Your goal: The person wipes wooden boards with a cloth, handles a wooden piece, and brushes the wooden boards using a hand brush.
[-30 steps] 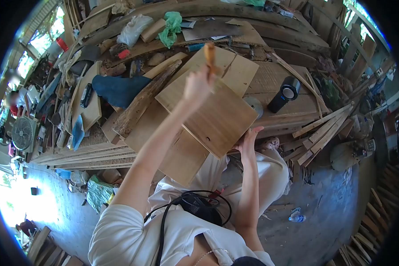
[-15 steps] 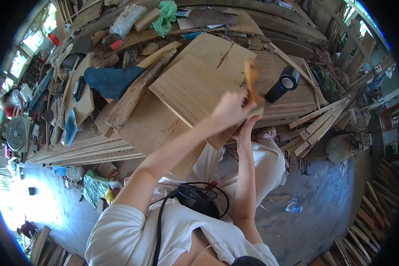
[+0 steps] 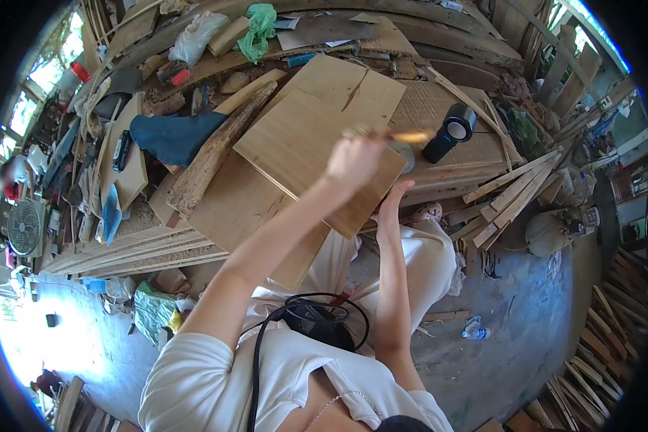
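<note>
My left hand (image 3: 354,160) is closed around a wooden-handled tool (image 3: 409,135), blurred by motion, above the top board. The handle points right; its working end cannot be made out. Under it lies a square light-brown wooden board (image 3: 295,140), overlapping other boards and jutting past the bench edge toward my lap. My right hand (image 3: 390,205) grips this board's near right edge, with some fingers hidden beneath it. Just beyond the board's right corner sits a small round greyish object (image 3: 405,153), and beside it a black cylindrical device (image 3: 450,133) with a blue light.
A rough-edged plank (image 3: 227,147) and a dark blue cloth (image 3: 173,137) lie to the left. Loose wood strips (image 3: 515,201) jut out at the right. A black cable (image 3: 259,360) loops over my lap. A plastic bottle (image 3: 477,333) lies on the floor.
My left hand has moved left, away from my right hand, and the tool has swung from upright to nearly level. My right hand has shifted slightly left and down.
</note>
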